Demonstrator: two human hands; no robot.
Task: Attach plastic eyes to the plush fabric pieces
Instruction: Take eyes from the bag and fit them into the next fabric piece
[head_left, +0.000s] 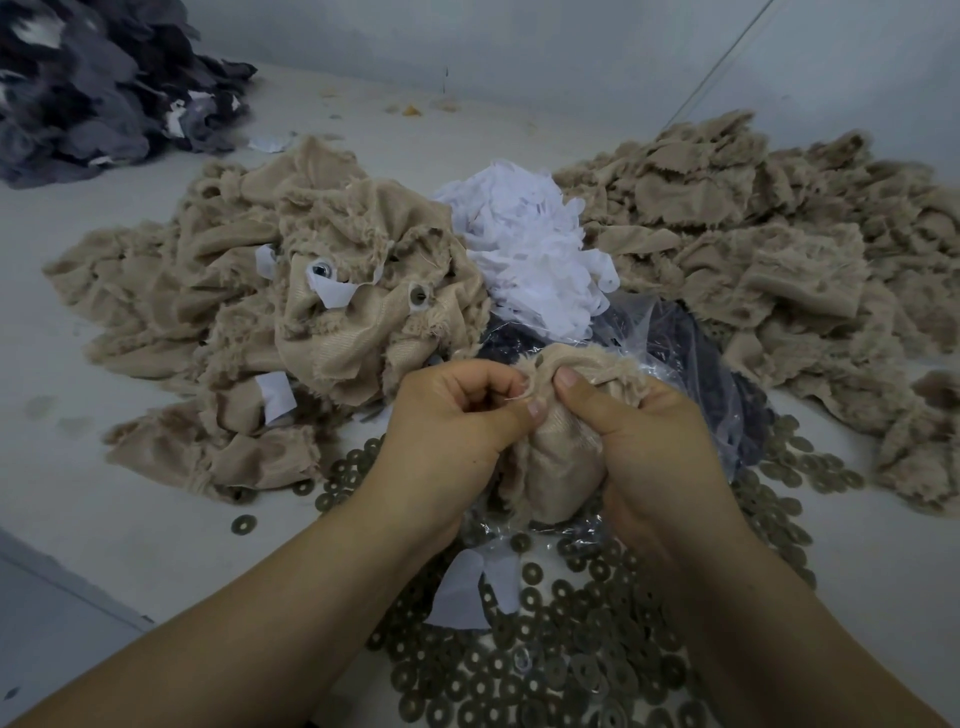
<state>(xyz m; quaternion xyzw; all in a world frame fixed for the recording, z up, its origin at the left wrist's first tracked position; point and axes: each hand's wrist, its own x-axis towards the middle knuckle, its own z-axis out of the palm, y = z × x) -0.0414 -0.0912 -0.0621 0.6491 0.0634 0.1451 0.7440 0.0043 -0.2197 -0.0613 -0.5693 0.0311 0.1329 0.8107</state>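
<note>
A beige plush piece (553, 467) is bunched up between both hands at the centre. My left hand (457, 415) has its fingers curled, with the thumb tip pressed against the fabric. My right hand (639, 431) grips the piece from the right, thumb on top. What sits under the fingers is hidden. A clear plastic bag of dark eyes (691, 358) lies just behind my hands. Round dark washers (545, 660) are scattered over the table below my wrists.
A heap of beige pieces with fitted eyes (322, 312) lies to the left, another beige heap (779, 244) to the right. White fabric scraps (530, 244) are piled between them. Dark grey plush pieces (88, 88) fill the far left corner. A grey wall stands behind.
</note>
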